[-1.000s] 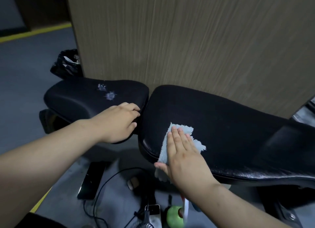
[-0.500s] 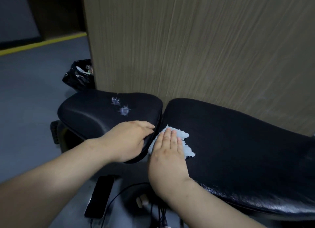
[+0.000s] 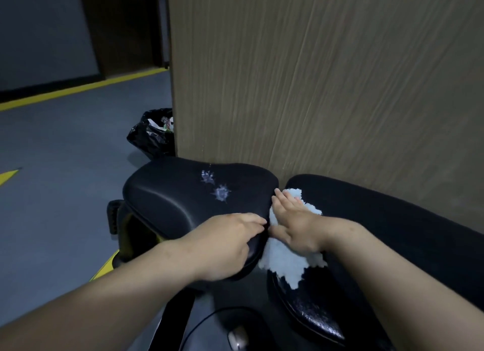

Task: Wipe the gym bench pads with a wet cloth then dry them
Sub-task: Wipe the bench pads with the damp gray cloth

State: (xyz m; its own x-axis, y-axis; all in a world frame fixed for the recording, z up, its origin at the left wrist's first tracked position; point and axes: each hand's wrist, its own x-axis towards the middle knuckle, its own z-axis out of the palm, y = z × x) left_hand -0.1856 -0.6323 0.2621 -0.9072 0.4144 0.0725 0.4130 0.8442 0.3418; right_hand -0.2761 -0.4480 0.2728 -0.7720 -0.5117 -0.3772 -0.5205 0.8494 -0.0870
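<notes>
Head view shows a person bent over a black gym bench set against a wood panel [image 3: 314, 88]. The right hand [image 3: 296, 224] lies flat on a pale blue cloth [image 3: 282, 261], fingers [image 3: 284, 204] straight and only slightly parted, thumb stuck out toward the gap between the two pads. The cloth sits on the end of the back pad [image 3: 392, 232], right at that gap: a tuft pokes out past the fingertips, a strip shows beside the thumb, and the biggest part spills out below the heel of the hand and drapes over the pad's near edge. The left hand [image 3: 225, 245] holds the near corner of the seat pad [image 3: 172, 193], fingers close together and bent over its end edge, their tips just beside the cloth and the right thumb. Two whitish splashes [image 3: 221, 193] mark the top of the seat pad, apart from both hands. A black bin bag [image 3: 150, 135] stands on the grey floor [image 3: 65, 167] behind the seat pad, at the corner of the panel. A yellow line [image 3: 78, 88] runs along the floor farther back.
</notes>
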